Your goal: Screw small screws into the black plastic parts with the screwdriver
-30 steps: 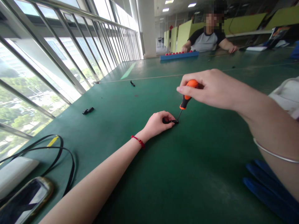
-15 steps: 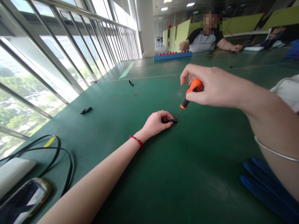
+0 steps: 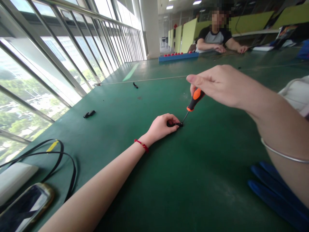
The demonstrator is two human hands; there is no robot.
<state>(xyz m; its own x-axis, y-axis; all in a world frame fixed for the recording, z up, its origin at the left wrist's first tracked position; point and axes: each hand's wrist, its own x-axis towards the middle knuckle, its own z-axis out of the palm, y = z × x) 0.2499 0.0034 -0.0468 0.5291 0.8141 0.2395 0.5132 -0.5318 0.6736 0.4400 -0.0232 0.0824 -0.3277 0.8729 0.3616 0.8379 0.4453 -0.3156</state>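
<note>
My left hand (image 3: 163,126) rests on the green table, its fingers closed around a small black part (image 3: 178,124) that lies against the surface. An orange and black screwdriver (image 3: 192,103) leans over that part, its thin shaft slanting down so the tip meets the part's right end. My right hand (image 3: 218,84) grips the top of the screwdriver's handle, with the wrist raised and the fingertips partly hidden behind the hand. What kind of part the black piece is, I cannot make out.
Two other black pieces lie on the table, one left (image 3: 89,114) and one farther back (image 3: 135,85). A phone (image 3: 29,206) and black cable (image 3: 72,167) are at lower left, blue gloves (image 3: 272,190) at lower right. Opposite, a person (image 3: 213,38) sits near a blue rack (image 3: 178,57).
My right hand has turned over the screwdriver handle, its thumb now pointing left above it. My left hand and the black part stay put. The person opposite has brought one hand inward.
</note>
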